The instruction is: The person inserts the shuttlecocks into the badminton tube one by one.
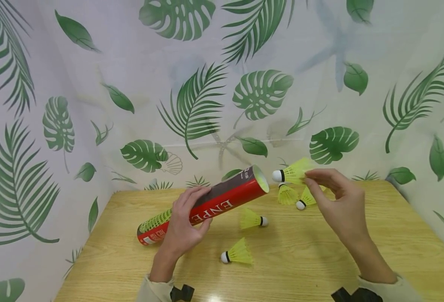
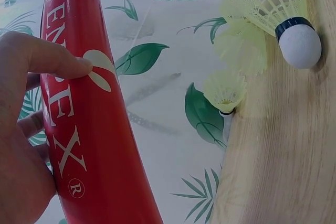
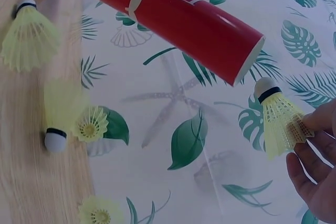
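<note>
My left hand (image 1: 186,224) grips a red and grey shuttlecock tube (image 1: 225,197) around its middle. The tube tilts up to the right, its open end facing my right hand (image 1: 340,205). Through a clear strip near its lower end, yellow-green netting shows inside. Between right thumb and fingers I pinch a yellow shuttlecock (image 1: 295,171) by its skirt. Its white cork points toward the tube's mouth, a small gap apart. In the right wrist view the held shuttlecock (image 3: 281,121) also sits just off the tube's rim (image 3: 249,61).
Several loose yellow shuttlecocks lie about the wooden table (image 1: 282,268): one in front (image 1: 238,252), one under the tube's upper half (image 1: 253,219), others farther back, such as this shuttlecock (image 1: 288,194). A leaf-printed cloth (image 1: 214,84) hangs behind.
</note>
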{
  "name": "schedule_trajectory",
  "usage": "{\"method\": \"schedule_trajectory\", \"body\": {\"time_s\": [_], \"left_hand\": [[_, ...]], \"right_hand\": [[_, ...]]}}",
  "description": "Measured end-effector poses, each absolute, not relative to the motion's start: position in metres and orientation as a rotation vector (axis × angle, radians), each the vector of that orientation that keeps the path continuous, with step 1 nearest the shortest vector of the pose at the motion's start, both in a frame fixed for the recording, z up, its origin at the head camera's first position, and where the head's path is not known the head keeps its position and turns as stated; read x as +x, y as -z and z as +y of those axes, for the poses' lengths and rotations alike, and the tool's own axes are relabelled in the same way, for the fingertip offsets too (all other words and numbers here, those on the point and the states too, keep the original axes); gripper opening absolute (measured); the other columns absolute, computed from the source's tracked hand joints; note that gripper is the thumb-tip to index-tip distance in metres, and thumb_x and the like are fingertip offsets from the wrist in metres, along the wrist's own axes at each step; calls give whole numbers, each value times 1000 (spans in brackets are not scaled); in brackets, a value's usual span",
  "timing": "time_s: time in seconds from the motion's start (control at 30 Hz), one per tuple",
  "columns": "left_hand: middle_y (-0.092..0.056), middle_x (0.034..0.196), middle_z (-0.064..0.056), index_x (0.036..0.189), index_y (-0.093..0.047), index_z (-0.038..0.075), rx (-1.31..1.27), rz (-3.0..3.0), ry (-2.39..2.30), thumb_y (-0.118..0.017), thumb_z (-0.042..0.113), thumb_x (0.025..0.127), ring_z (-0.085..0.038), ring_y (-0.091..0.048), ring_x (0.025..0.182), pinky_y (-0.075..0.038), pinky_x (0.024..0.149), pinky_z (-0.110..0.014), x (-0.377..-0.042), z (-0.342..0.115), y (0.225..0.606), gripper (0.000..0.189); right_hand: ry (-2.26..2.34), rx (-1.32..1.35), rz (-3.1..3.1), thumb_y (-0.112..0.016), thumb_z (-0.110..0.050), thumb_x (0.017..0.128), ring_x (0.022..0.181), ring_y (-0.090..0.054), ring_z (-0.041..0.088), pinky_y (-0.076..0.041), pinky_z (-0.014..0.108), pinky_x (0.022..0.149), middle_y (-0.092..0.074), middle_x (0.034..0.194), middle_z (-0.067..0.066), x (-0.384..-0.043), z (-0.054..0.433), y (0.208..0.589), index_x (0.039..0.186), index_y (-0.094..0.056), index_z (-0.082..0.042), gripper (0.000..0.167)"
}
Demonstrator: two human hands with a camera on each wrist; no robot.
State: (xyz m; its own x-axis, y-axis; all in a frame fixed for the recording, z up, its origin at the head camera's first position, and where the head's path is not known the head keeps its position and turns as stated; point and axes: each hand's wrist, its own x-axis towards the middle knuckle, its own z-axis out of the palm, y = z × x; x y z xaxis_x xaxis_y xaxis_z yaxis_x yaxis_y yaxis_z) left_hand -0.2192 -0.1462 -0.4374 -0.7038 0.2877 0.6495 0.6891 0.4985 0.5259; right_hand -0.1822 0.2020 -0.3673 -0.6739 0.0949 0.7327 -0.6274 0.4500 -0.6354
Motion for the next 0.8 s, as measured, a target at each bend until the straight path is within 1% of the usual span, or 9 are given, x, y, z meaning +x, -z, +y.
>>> {"method": "schedule_trajectory", "body": {"time_s": [0.37, 0.57, 0.8], "left_hand": [[-55, 143, -1, 143, -57, 21, -801, -2267, 1112, -82, 11, 79, -23, -51, 130, -39, 97, -52, -218, -147, 437, 69], [-55, 143, -1, 143, -57, 21, -801, -2267, 1115, -83, 10, 79, -23, -51, 130, -38, 100, -54, -218, -146, 436, 70], [-54, 143, -1, 143, -56, 22, -802, -2269, 1122, -82, 10, 79, -22, -50, 130, -37, 102, -57, -217, -146, 435, 70]], "right_hand": [[-1375, 468, -1894, -69, 17, 87, 95, -71, 7, -53, 18, 86, -72, 102, 11, -184, 178, 364, 107, -73, 5, 25], [-1398, 486, -1872, -69, 17, 87, 94, -71, 7, -53, 20, 86, -73, 100, 15, -185, 166, 367, 106, -73, 5, 23], [-1369, 476, -1912, -71, 15, 87, 95, -70, 5, -53, 19, 87, -74, 102, 11, -186, 157, 371, 105, -73, 3, 22]]}}
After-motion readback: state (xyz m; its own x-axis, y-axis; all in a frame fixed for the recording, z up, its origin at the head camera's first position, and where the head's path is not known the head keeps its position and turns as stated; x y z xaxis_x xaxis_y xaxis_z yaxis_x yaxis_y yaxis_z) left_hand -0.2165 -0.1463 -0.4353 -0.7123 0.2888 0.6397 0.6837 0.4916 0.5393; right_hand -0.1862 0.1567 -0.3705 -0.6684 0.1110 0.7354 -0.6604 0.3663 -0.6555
